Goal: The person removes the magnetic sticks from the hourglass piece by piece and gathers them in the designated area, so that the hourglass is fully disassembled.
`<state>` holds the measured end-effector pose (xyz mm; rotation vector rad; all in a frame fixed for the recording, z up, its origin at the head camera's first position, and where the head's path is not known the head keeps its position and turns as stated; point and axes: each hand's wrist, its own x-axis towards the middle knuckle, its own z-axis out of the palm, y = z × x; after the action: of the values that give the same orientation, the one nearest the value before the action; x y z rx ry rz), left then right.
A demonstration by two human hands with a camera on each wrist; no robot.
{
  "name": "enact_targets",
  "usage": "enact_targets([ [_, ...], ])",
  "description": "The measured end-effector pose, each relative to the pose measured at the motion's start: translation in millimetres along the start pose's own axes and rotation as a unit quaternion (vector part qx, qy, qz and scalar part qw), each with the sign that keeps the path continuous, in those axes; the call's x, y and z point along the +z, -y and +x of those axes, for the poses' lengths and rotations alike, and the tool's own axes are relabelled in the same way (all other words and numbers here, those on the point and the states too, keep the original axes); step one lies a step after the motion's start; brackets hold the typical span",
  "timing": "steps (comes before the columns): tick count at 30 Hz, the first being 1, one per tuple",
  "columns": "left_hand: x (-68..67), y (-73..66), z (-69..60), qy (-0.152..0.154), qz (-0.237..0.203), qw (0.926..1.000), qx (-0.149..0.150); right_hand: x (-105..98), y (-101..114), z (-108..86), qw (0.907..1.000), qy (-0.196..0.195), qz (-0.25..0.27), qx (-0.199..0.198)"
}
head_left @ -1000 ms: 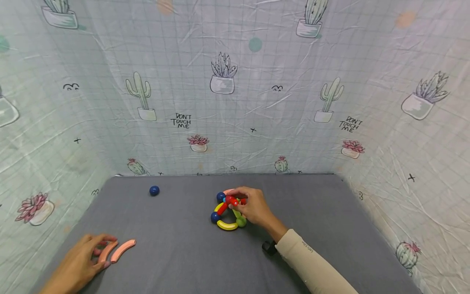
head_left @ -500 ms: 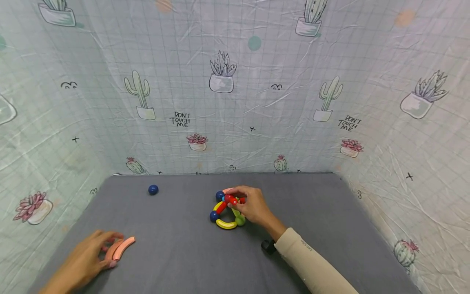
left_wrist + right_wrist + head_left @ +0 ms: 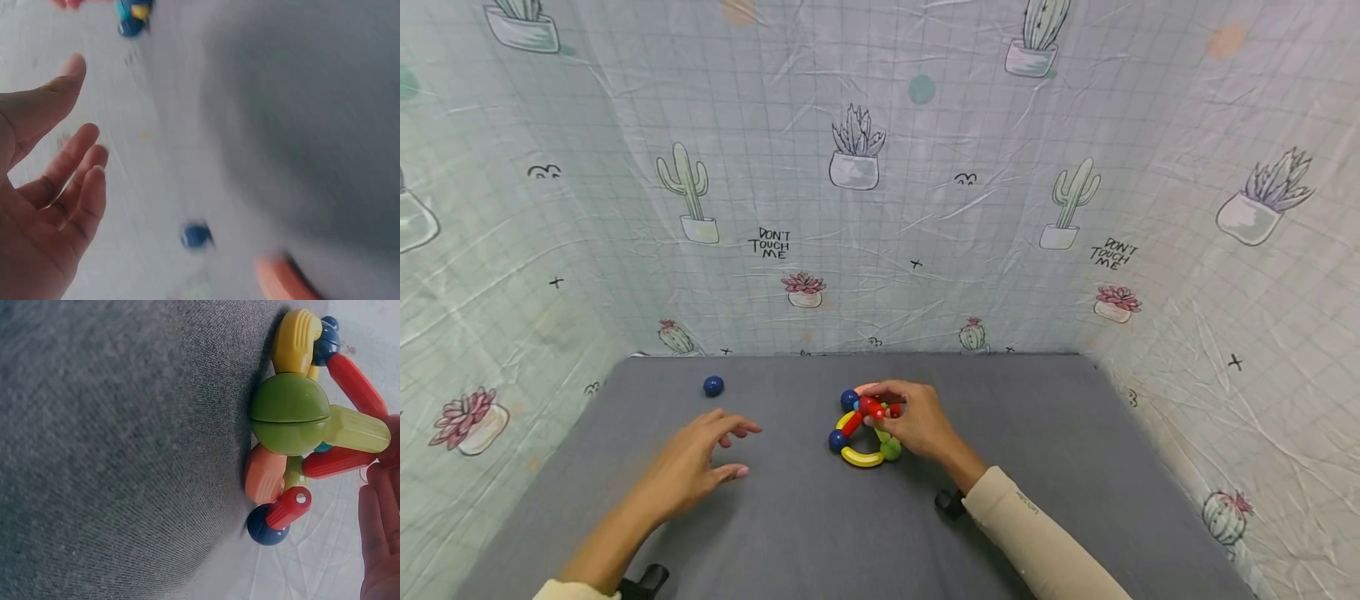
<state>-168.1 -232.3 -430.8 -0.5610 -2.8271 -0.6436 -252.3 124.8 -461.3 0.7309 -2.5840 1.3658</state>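
My left hand (image 3: 696,467) hovers over the left-middle of the table, fingers spread, thumb apart, holding nothing. In the left wrist view, a blurred curved orange stick (image 3: 284,279) lies on the cloth; my left arm hides that spot in the head view. With its fingertips, my right hand (image 3: 921,423) holds the red top part (image 3: 870,407) of a ball-and-stick building toy standing at the table's centre. Its base joins curved yellow sticks (image 3: 862,458), blue balls (image 3: 838,442) and a green ball (image 3: 290,414). Red and light green sticks (image 3: 357,429) lean up towards the held top.
A loose blue ball (image 3: 713,386) sits at the back left of the grey table (image 3: 1015,400). Cloth walls (image 3: 917,208) printed with cacti enclose the back and sides. Black camera mounts (image 3: 950,504) show at both wrists.
My left hand nudged two curved orange sticks together, then left them and moved right and forward, without anything in it. My right hand has stayed on the toy's top.
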Motion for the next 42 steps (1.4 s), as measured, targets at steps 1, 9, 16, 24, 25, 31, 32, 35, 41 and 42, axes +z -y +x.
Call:
enact_targets([
  [1, 4.9, -5.8, 6.9, -0.002, -0.009, 0.9999, 0.007, 0, 0, -0.5, 1.0, 0.0, -0.001, 0.0],
  [9, 41.9, -45.0, 57.8, -0.013, -0.092, 0.9946, 0.047, -4, 4, -7.0, 0.9997, -0.02, 0.002, -0.015],
  [16, 71.9, -68.5, 85.1, -0.033, -0.127, 0.9905, 0.041, -6, 9, -11.0, 0.9993, -0.027, -0.009, -0.023],
  [24, 92.7, -83.9, 102.2, -0.064, -0.186, 0.9803, 0.024, -7, 11, -13.4, 0.9985, -0.046, -0.008, -0.028],
  [25, 94.2, -84.5, 103.6, -0.068, -0.192, 0.9789, 0.017, -7, 11, -13.7, 0.9985, -0.047, -0.002, -0.028],
  [31, 102.2, -85.0, 108.9, -0.093, -0.219, 0.9713, 0.002, -6, 11, -14.6, 0.9978, -0.057, 0.016, -0.029],
  [32, 103.1, -84.9, 109.5, -0.096, -0.222, 0.9704, 0.003, -6, 11, -14.6, 0.9977, -0.059, 0.016, -0.03],
  [35, 104.9, -84.4, 110.9, -0.103, -0.225, 0.9689, 0.003, -5, 13, -14.8, 0.9975, -0.062, 0.018, -0.028],
  [41, 106.3, -83.3, 112.4, -0.098, -0.226, 0.9692, -0.009, -5, 15, -14.5, 0.9976, -0.061, 0.033, -0.004],
  [42, 106.4, -83.3, 112.4, -0.098, -0.225, 0.9694, -0.01, -5, 15, -14.4, 0.9974, -0.062, 0.035, -0.001],
])
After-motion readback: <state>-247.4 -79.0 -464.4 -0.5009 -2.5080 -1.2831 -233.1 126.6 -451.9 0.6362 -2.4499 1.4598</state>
